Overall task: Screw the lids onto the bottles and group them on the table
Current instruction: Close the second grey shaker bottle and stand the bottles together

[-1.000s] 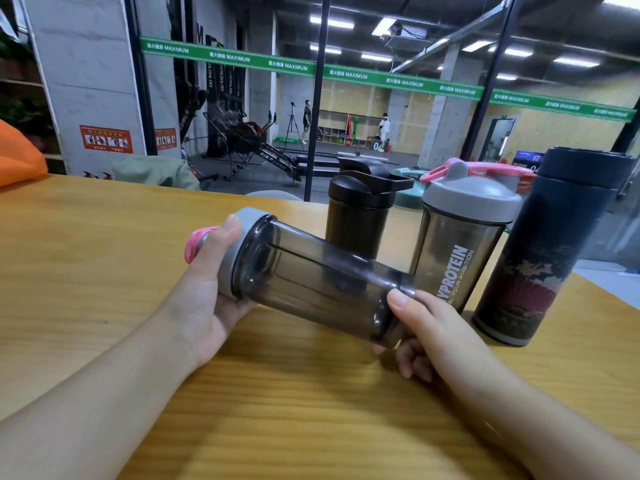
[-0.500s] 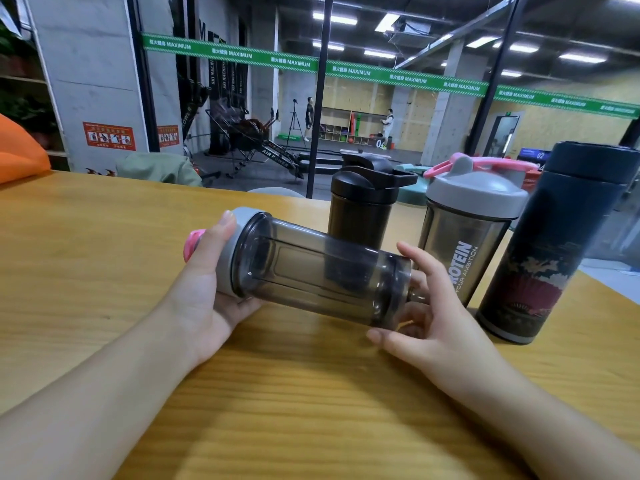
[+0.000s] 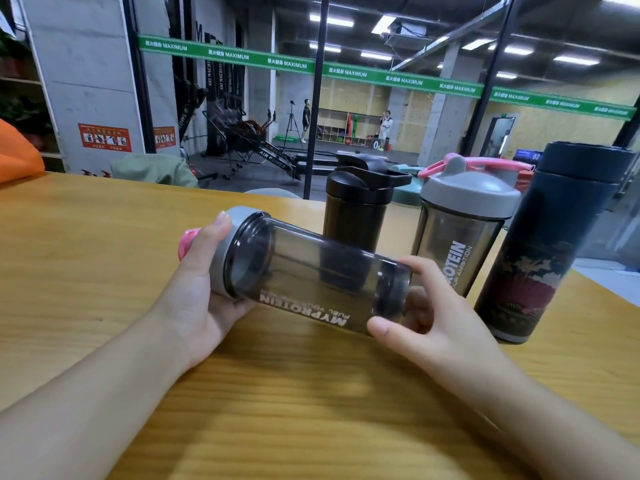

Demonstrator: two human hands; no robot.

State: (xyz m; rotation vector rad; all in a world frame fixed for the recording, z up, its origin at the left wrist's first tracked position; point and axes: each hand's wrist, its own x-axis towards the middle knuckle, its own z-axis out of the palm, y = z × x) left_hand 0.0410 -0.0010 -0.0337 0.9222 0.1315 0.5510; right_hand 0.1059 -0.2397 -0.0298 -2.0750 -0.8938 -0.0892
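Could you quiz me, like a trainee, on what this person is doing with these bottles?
1. True or false: the smoky MYPROTEIN shaker in the hands lies sideways.
2. Which hand grips its grey lid? A) left hand B) right hand
3. How many bottles stand upright on the wooden table?

Key
1. True.
2. A; the right hand holds the base end.
3. Three: the black shaker, the grey-lidded MYPROTEIN shaker and the dark printed flask.
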